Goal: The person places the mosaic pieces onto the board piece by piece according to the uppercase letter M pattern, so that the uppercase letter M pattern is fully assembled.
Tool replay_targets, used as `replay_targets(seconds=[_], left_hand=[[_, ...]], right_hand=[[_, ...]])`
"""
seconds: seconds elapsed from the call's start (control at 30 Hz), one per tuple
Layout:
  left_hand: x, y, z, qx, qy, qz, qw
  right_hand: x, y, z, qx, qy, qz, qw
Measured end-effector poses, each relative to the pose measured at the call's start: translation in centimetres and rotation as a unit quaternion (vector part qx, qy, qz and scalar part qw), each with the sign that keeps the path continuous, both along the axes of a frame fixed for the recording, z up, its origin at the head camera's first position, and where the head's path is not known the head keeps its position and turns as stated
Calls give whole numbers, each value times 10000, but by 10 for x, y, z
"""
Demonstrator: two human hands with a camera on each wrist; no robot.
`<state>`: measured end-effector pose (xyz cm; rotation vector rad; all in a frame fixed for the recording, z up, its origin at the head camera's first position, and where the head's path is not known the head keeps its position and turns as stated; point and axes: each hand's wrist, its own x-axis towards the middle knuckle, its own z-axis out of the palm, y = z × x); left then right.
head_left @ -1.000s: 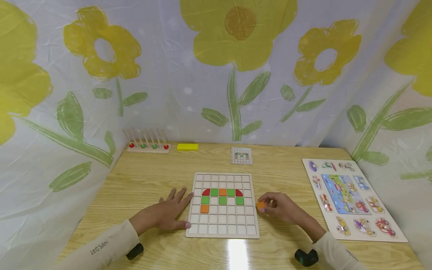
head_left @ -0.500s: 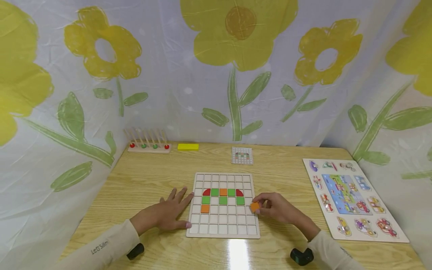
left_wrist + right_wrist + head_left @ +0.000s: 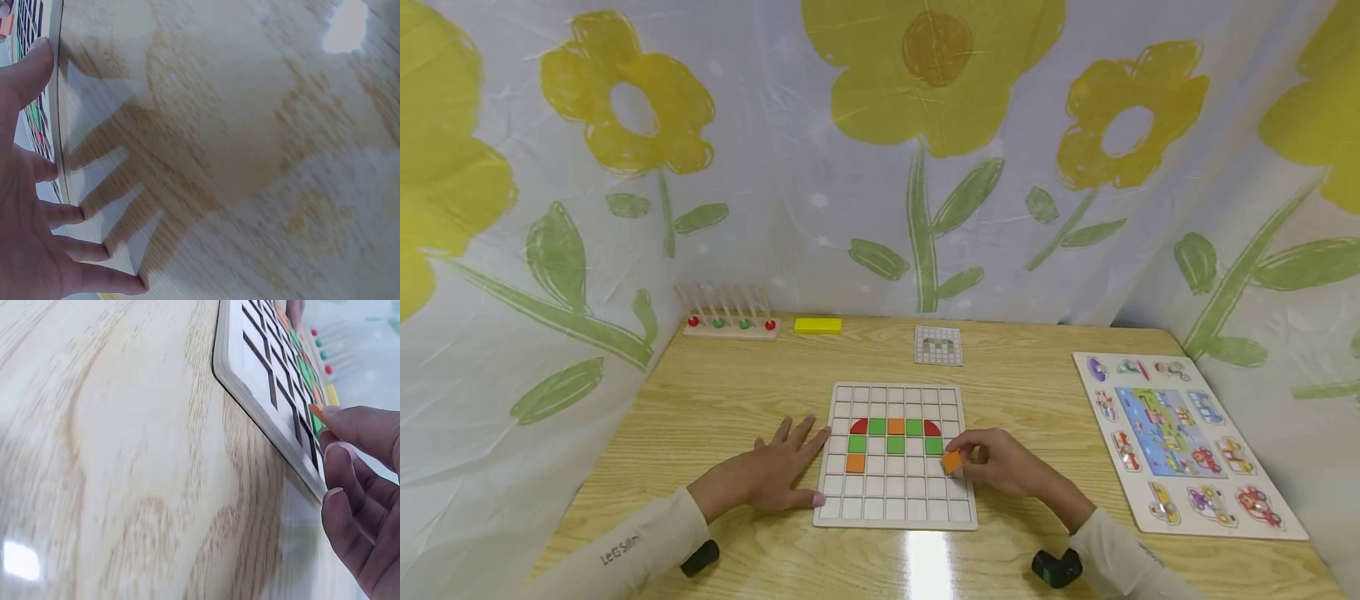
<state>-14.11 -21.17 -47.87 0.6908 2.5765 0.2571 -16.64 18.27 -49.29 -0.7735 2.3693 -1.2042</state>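
Note:
A wooden grid board (image 3: 895,515) lies in the middle of the table, with red, green and orange tiles set in some of its squares. Between thumb and fingertips my right hand (image 3: 1003,462) pinches an orange square tile (image 3: 952,462), held over the board's right part, just below a green tile (image 3: 933,446). In the right wrist view the same orange tile (image 3: 317,412) shows as a thin edge at the thumb tip. My left hand (image 3: 778,473) rests with spread fingers at the board's left edge; its thumb and fingertips touch the rim.
A pattern card (image 3: 937,346) lies behind the board. At the back left are a peg stand (image 3: 732,330) with red and green beads and a yellow block (image 3: 817,326). A picture puzzle board (image 3: 1180,507) lies to the right.
My right hand has carried the orange tile leftward, from beside the board's right edge to over its right-hand squares. The left hand has stayed in place.

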Motion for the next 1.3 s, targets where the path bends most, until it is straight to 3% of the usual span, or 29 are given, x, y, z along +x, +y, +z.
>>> replay_targets(seconds=[0.37, 0.73, 1.0, 1.3], left_hand=[[1, -1, 1, 14, -40, 1, 10000], [2, -1, 1, -43, -57, 31, 10000], [2, -2, 3, -34, -24, 33, 10000], [2, -4, -1, 197, 172, 23, 9997]], right_hand=[[0, -14, -6, 138, -68, 104, 9998], [3, -27, -7, 365, 390, -83, 9985], [4, -31, -5, 485, 467, -191, 9975], [4, -24, -4, 526, 700, -343, 9956]])
